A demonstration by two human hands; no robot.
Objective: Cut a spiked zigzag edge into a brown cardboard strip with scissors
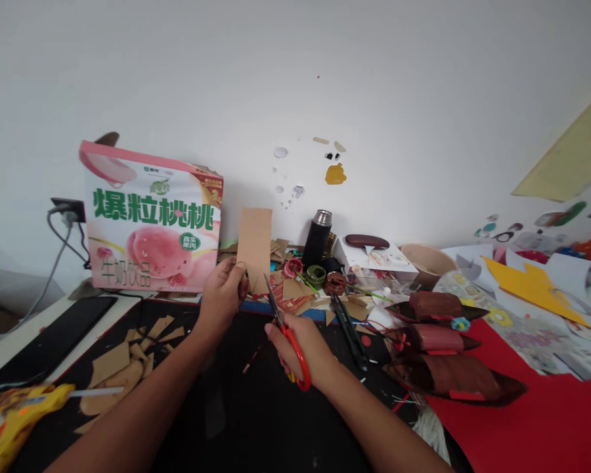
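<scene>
Upright in the middle of the view is a rectangular piece of brown cardboard (255,240). My left hand (223,289) pinches it near its lower left edge. In my right hand (300,345) is a pair of scissors (295,355) with red handles, its dark blades pointing up toward the cardboard's lower right corner. Whether the blade tips touch the cardboard, I cannot tell. Below both hands lies a black work mat (236,407). Cardboard scraps (123,364) are scattered on it to the left of my left arm.
A yellow glue gun (29,417) and a black phone (49,338) lie at left, before a pink drink carton (152,223). Behind my hands are a thermos (318,238) and small paint jars (316,276). A utility knife (349,332) and brown model boats (460,376) lie at right.
</scene>
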